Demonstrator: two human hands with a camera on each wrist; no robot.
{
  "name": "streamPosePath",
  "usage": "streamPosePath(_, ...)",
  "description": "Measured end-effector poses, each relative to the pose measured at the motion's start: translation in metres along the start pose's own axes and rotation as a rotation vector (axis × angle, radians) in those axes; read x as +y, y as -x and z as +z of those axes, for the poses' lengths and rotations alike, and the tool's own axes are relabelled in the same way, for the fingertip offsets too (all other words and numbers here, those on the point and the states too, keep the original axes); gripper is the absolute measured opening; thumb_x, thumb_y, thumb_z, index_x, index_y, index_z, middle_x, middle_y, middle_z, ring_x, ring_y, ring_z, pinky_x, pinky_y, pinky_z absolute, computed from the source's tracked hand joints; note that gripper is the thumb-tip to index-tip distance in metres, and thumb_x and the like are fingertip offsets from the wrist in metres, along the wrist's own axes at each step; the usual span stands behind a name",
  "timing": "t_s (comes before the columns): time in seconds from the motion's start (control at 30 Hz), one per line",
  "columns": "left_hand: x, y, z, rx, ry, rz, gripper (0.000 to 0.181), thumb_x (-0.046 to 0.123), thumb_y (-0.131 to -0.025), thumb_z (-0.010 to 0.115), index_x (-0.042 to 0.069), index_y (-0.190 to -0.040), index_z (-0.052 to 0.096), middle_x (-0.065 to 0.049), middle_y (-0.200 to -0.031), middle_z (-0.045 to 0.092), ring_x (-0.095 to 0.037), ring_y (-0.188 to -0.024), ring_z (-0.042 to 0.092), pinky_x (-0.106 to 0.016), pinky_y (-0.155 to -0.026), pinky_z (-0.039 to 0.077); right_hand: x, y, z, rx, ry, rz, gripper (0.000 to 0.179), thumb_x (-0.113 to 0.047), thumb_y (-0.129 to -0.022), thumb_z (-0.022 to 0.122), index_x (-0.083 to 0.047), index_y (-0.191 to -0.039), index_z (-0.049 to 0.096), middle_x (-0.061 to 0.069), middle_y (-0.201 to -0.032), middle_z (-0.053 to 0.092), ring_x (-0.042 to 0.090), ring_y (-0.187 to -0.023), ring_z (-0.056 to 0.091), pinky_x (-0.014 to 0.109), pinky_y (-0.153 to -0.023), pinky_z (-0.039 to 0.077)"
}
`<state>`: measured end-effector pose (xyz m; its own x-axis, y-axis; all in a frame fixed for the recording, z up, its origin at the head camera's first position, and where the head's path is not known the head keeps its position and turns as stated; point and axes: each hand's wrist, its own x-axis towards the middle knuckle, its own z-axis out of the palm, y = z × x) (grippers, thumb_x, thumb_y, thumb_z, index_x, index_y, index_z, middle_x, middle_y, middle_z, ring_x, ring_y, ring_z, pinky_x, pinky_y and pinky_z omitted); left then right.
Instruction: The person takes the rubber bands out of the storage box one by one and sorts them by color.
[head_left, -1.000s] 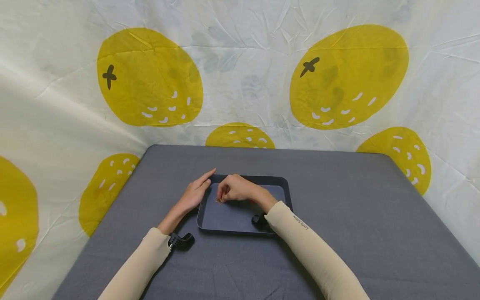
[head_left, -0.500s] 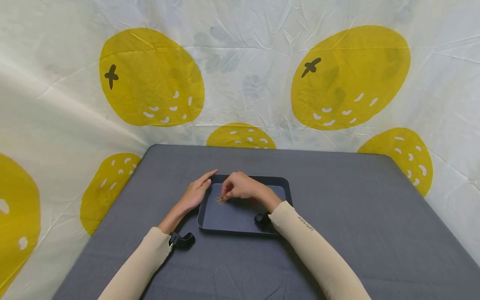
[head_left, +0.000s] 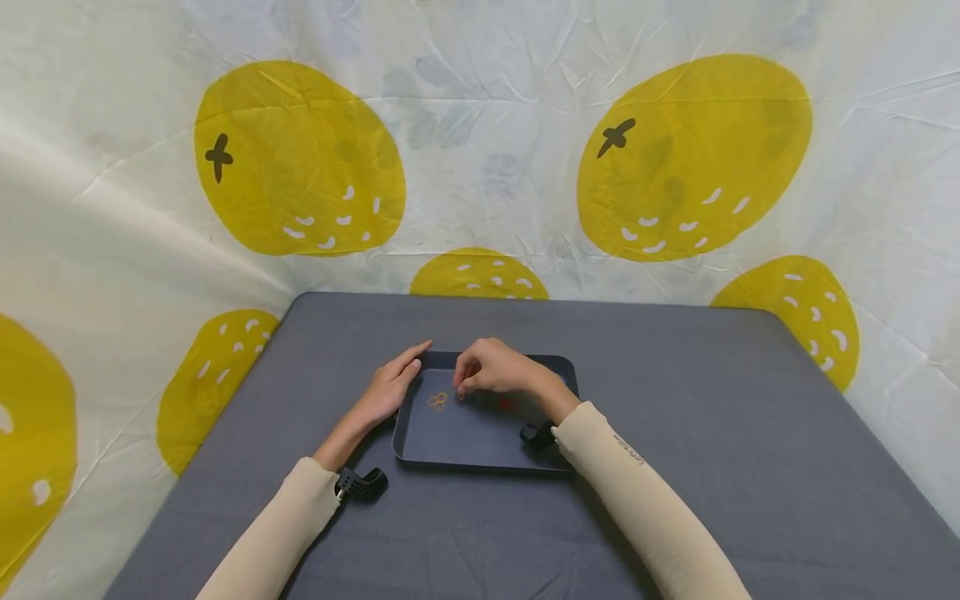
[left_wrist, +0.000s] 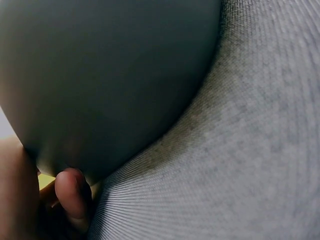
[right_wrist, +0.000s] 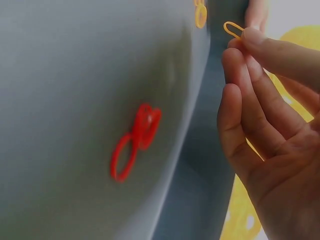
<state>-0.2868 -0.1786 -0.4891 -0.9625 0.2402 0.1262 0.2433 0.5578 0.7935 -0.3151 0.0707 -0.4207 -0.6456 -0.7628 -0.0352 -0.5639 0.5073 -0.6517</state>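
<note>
In the head view my right hand (head_left: pixel 491 367) hangs over a dark grey tray (head_left: pixel 480 467). Between its thumb and index finger it pinches a small orange-yellow rubber band (right_wrist: pixel 232 30), clearest in the right wrist view. Several orange-yellow rubber bands (head_left: pixel 438 402) lie together on the tray's left part, left of that hand. Red rubber bands (right_wrist: pixel 135 140) lie in a cluster on the tray floor below the right wrist. My left hand (head_left: pixel 390 387) holds the tray's left rim near the far corner, thumb over the edge; a fingertip (left_wrist: pixel 70 195) shows against the wall in the left wrist view.
The tray stands on a table covered in grey cloth (head_left: pixel 712 433). Behind and beside it hangs a white sheet (head_left: pixel 495 167) printed with yellow fruit. Black wrist camera mounts (head_left: pixel 363 483) sit on both forearms, the right one over the tray.
My right hand has moved right and up from the orange-yellow rubber bands, with one in its pinch. The remaining bands there are now uncovered. The left hand stays on the rim.
</note>
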Motion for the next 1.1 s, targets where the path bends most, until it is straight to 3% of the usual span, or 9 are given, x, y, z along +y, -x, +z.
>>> streamPosePath(0.2, -0.005, 0.002, -0.002, -0.009, 0.007, -0.001, 0.046, 0.031, -0.113, 0.039, 0.028, -0.159, 0.044, -0.007, -0.163, 0.045, -0.035, -0.151, 0.04, -0.059, -0.121, 0.032, 0.003, 0.011, -0.008, 0.009, -0.027, 0.008, 0.007, -0.009, -0.095, 0.074, -0.008, -0.093, 0.08, -0.002, -0.086, 0.08, 0.018, -0.081, 0.075, 0.027, -0.073, 0.057)
streamPosePath(0.37, -0.007, 0.006, -0.003, -0.006, 0.009, 0.005, 0.046, 0.03, -0.114, 0.039, 0.026, -0.159, 0.044, -0.007, -0.163, 0.044, -0.035, -0.152, 0.038, -0.059, -0.122, 0.031, 0.006, 0.023, -0.015, 0.026, -0.034, 0.021, 0.008, -0.009, -0.096, 0.072, -0.009, -0.093, 0.08, -0.001, -0.088, 0.079, 0.018, -0.082, 0.074, 0.028, -0.075, 0.057)
streamPosePath(0.7, -0.006, 0.007, 0.001, -0.004, 0.011, -0.002, 0.046, 0.025, -0.113, 0.037, 0.023, -0.159, 0.045, -0.009, -0.163, 0.044, -0.035, -0.153, 0.037, -0.059, -0.122, 0.03, 0.015, 0.058, -0.033, 0.101, -0.087, 0.068, 0.008, -0.011, -0.096, 0.073, -0.004, -0.097, 0.078, 0.016, -0.096, 0.079, 0.036, -0.09, 0.074, 0.034, -0.077, 0.055)
streamPosePath(1.1, -0.001, 0.002, 0.002, 0.017, 0.0, 0.006, 0.046, 0.026, -0.113, 0.038, 0.025, -0.158, 0.047, -0.007, -0.162, 0.046, -0.034, -0.152, 0.039, -0.059, -0.122, 0.031, 0.026, 0.102, -0.054, 0.236, -0.113, 0.099, 0.005, -0.015, -0.095, 0.076, -0.011, -0.094, 0.078, 0.01, -0.093, 0.079, 0.034, -0.086, 0.072, 0.031, -0.068, 0.053)
